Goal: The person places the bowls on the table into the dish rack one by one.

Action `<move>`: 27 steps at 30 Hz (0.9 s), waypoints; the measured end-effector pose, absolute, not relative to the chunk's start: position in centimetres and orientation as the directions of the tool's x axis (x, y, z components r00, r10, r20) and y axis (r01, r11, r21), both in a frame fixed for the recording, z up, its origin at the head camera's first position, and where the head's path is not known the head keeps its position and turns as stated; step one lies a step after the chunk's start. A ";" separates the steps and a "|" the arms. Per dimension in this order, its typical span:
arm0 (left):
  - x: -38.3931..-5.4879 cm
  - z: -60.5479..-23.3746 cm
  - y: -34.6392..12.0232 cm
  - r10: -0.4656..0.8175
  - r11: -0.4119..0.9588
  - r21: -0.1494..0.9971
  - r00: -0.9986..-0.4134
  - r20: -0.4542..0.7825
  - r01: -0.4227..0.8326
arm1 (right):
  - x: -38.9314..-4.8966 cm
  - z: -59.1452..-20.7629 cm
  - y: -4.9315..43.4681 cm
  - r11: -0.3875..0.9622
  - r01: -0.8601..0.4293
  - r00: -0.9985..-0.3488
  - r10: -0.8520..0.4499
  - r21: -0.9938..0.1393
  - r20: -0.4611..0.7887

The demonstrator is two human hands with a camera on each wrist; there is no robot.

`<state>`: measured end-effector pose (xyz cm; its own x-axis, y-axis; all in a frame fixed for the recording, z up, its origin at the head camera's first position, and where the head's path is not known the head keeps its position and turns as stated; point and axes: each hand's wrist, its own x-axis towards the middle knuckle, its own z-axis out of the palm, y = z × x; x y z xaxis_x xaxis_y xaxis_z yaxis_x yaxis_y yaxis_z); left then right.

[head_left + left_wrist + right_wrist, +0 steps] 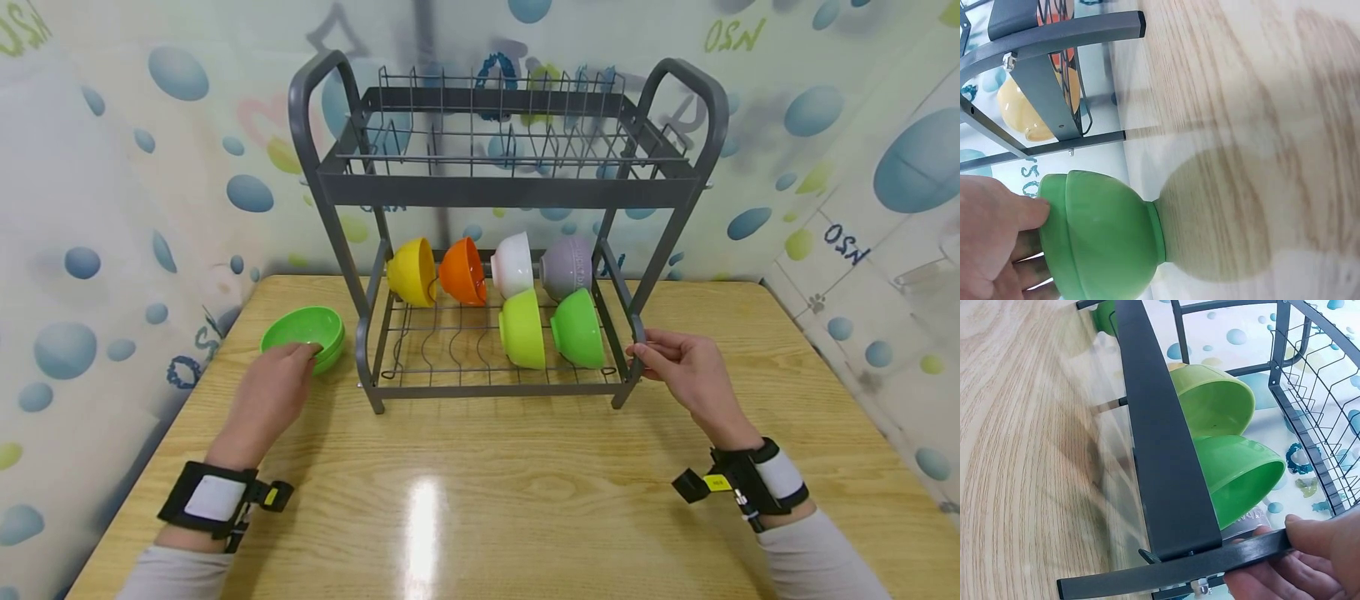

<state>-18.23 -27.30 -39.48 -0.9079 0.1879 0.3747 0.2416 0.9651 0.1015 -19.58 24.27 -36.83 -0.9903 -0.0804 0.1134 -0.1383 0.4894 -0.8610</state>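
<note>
Left of the dish rack, my left hand (273,387) pinches the near rim of a green bowl (303,325). The left wrist view shows a second rim line just below the top one, as of two nested green bowls (1110,231), with the foot on the tabletop. My right hand (686,367) grips the front right leg of the grey two-tier dish rack (510,193), thumb on one side and fingers on the other. Nearest it on the lower tier, a bright green bowl (577,329) and a lime bowl (522,331) stand on edge.
Behind them on the lower tier stand a yellow bowl (412,272), an orange bowl (461,272), a white bowl (513,267) and a purple bowl (567,267). The upper wire tier bears no dishes. A patterned sheet (172,167) surrounds the wooden table (525,500).
</note>
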 end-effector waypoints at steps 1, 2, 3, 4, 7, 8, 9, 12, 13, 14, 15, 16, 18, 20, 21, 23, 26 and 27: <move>-18.2 -39.5 -27.3 0.190 0.966 0.094 -0.910 0.369 0.240 | -19.6 -36.8 24.3 0.486 -0.139 -0.990 -0.080 -0.863 0.114; -18.2 -39.5 -27.2 0.190 0.968 0.088 -0.913 0.360 0.237 | -19.6 -36.8 24.3 0.484 -0.139 -0.990 -0.080 -0.864 0.115; -18.2 -39.4 -27.2 0.190 0.969 0.083 -0.917 0.350 0.233 | -19.6 -36.8 24.3 0.481 -0.140 -0.990 -0.080 -0.866 0.116; -18.2 -39.4 -27.1 0.191 0.970 0.077 -0.922 0.337 0.230 | -19.6 -36.9 24.3 0.480 -0.141 -0.990 -0.080 -0.866 0.117; -18.2 -39.2 -27.0 0.187 0.975 0.061 -0.934 0.304 0.215 | -19.5 -36.9 24.3 0.475 -0.141 -0.990 -0.079 -0.868 0.118; -18.2 -39.2 -27.0 0.185 0.976 0.058 -0.936 0.300 0.212 | -19.5 -36.9 24.3 0.474 -0.141 -0.990 -0.079 -0.869 0.118; -18.2 -39.2 -27.0 0.185 0.976 0.054 -0.936 0.299 0.210 | -19.5 -36.9 24.3 0.474 -0.140 -0.990 -0.078 -0.869 0.117; -18.1 -39.1 -26.9 0.183 0.977 0.047 -0.935 0.303 0.206 | -19.5 -36.9 24.3 0.473 -0.141 -0.990 -0.077 -0.869 0.119; -18.1 -39.1 -26.9 0.183 0.977 0.046 -0.934 0.307 0.207 | -19.5 -36.9 24.3 0.475 -0.141 -0.990 -0.076 -0.869 0.119; -18.1 -39.1 -26.9 0.183 0.978 0.045 -0.934 0.308 0.206 | -19.5 -36.9 24.3 0.476 -0.142 -0.990 -0.075 -0.868 0.120; -18.1 -39.0 -26.9 0.182 0.978 0.044 -0.935 0.305 0.204 | -19.5 -36.9 24.3 0.476 -0.142 -0.990 -0.074 -0.868 0.121; -18.1 -39.0 -26.9 0.179 0.979 0.044 -0.937 0.300 0.201 | -19.5 -36.9 24.3 0.474 -0.143 -0.990 -0.073 -0.869 0.123; -18.1 -38.8 -26.8 0.172 0.980 0.047 -0.941 0.293 0.194 | -19.5 -36.9 24.2 0.475 -0.142 -0.990 -0.070 -0.869 0.123; -18.0 -38.7 -26.7 0.167 0.981 0.051 -0.943 0.287 0.189 | -19.5 -36.9 24.2 0.473 -0.141 -0.990 -0.069 -0.870 0.124; -18.0 -38.7 -26.7 0.165 0.981 0.052 -0.943 0.288 0.187 | -19.5 -36.9 24.2 0.472 -0.141 -0.990 -0.067 -0.870 0.124; -17.8 -38.7 -26.7 0.157 0.981 0.058 -0.940 0.303 0.183 | -19.5 -36.9 24.2 0.476 -0.143 -0.990 -0.066 -0.868 0.127; -17.6 -39.0 -26.7 0.133 0.983 0.073 -0.928 0.347 0.168 | -19.5 -36.9 24.2 0.479 -0.147 -0.989 -0.066 -0.865 0.132; -17.5 -39.0 -26.7 0.119 0.984 0.081 -0.926 0.357 0.158 | -19.5 -36.9 24.2 0.481 -0.148 -0.989 -0.066 -0.864 0.133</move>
<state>-17.51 -26.67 -39.05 -0.9264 0.1191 0.3573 0.1579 0.9841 0.0813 -19.47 24.20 -36.92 -0.9889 -0.0656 0.1333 -0.1484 0.4808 -0.8642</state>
